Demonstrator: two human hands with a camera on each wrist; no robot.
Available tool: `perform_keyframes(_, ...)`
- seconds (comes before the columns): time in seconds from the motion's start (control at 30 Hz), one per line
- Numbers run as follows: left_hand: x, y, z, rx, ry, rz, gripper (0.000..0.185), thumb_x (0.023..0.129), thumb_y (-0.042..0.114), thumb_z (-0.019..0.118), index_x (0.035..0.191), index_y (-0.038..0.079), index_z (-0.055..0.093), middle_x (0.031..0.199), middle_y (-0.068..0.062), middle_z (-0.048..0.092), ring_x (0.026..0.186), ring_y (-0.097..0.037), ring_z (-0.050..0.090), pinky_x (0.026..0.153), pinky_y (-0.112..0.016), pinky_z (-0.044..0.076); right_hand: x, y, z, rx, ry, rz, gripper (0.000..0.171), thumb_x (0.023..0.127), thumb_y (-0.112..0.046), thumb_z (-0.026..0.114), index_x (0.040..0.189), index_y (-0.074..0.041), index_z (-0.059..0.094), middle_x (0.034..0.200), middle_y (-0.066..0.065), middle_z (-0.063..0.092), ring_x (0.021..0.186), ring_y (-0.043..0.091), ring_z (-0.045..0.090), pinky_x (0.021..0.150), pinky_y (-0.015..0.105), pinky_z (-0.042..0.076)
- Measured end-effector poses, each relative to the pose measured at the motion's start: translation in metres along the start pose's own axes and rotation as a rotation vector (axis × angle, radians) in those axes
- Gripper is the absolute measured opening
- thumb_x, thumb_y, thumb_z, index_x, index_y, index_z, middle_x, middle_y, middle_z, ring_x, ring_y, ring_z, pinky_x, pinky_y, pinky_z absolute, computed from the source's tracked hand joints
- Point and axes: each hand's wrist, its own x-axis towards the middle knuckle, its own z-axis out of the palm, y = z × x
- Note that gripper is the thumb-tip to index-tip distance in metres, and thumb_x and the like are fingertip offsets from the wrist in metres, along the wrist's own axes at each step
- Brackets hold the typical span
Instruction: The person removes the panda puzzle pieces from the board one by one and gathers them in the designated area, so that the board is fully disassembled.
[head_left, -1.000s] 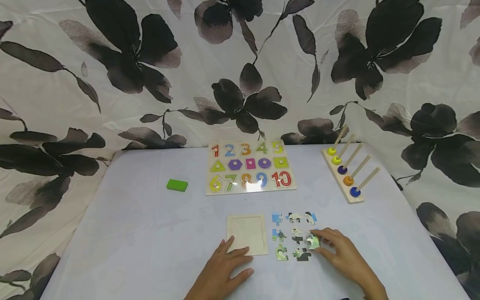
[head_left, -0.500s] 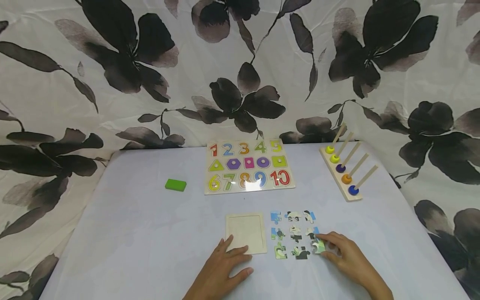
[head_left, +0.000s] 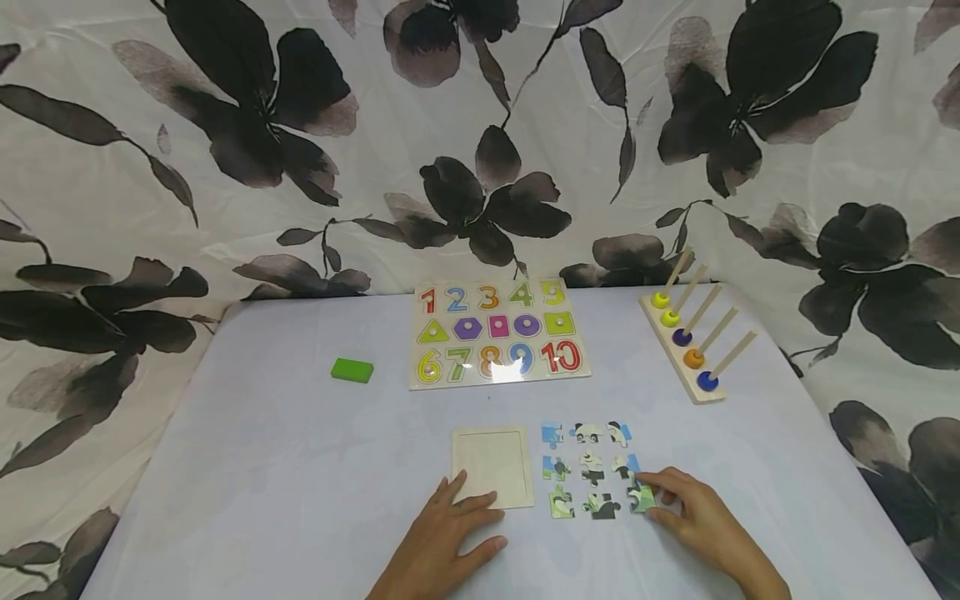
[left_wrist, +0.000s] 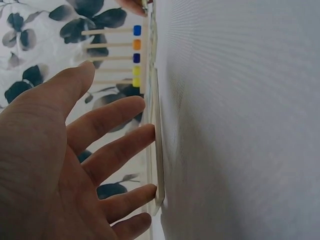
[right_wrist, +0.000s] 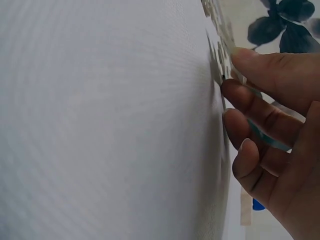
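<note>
My right hand (head_left: 693,510) pinches a green jigsaw piece (head_left: 641,498) between thumb and forefinger, at the lower right of the loose panda pieces. In the right wrist view the fingertips (right_wrist: 233,89) are close to the cloth and the piece is mostly hidden. My left hand (head_left: 453,533) lies with spread, relaxed fingers at the lower left corner of a square wooden puzzle frame (head_left: 491,468). The left wrist view shows its fingertips at the edge of the thin board (left_wrist: 159,150). Several panda pieces (head_left: 591,468) lie in rows right of the frame.
A number and shape board (head_left: 500,335) lies at the back middle. A green block (head_left: 352,370) is left of it. A wooden peg stand (head_left: 686,350) with coloured beads stands at the back right, before a floral cloth (head_left: 480,100).
My right hand has moved the green piece down and right to the lower right of the piece rows, uncovering the panda piece above it. The left hand has stayed at the frame.
</note>
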Motion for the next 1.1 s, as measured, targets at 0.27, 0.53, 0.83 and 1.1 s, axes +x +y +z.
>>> perform_keyframes(0.27,-0.0004,0.0008,0.0005,0.001,-0.020,-0.013,0.042,0.091,0.057,0.053,0.111,0.025,0.072,0.126,0.006,0.064,0.134,-0.038,0.041,0.111,-0.057,0.027,-0.0018,0.0044,0.0033,-0.008,-0.001,0.002,0.042,0.075,-0.002,0.077,0.115,-0.007,0.068,0.086,-0.009,0.056,0.075,0.002,0.047,0.065,0.021,0.046)
perform_keyframes(0.53,0.0007,0.0005,0.0004,0.010,-0.015,0.001,0.042,0.092,0.056,0.052,0.112,0.025,0.071,0.126,0.005,0.064,0.133,-0.038,0.042,0.110,-0.057,0.029,0.0018,0.0044,0.0051,-0.048,-0.005,0.019,0.043,0.073,-0.001,0.078,0.114,-0.009,0.069,0.083,-0.009,0.052,0.073,0.001,0.044,0.063,0.020,0.043)
perform_keyframes(0.83,0.0014,0.0013,0.0008,0.006,-0.043,-0.037,0.044,0.090,0.059,0.053,0.113,0.026,0.071,0.127,0.006,0.063,0.134,-0.037,0.040,0.111,-0.056,0.026,0.0020,0.0045,0.0062,-0.051,-0.002,0.042,0.043,0.072,0.001,0.078,0.112,-0.012,0.069,0.084,-0.008,0.053,0.073,0.001,0.046,0.065,0.021,0.045)
perform_keyframes(1.1,0.0014,0.0005,0.0019,0.007,-0.047,-0.038,0.044,0.090,0.059,0.053,0.114,0.026,0.070,0.127,0.006,0.063,0.135,-0.037,0.040,0.112,-0.056,0.026,0.0006,0.0031,0.0066,-0.045,0.011,0.063,0.043,0.073,0.000,0.078,0.112,-0.014,0.069,0.085,-0.008,0.054,0.074,0.001,0.047,0.067,0.022,0.046)
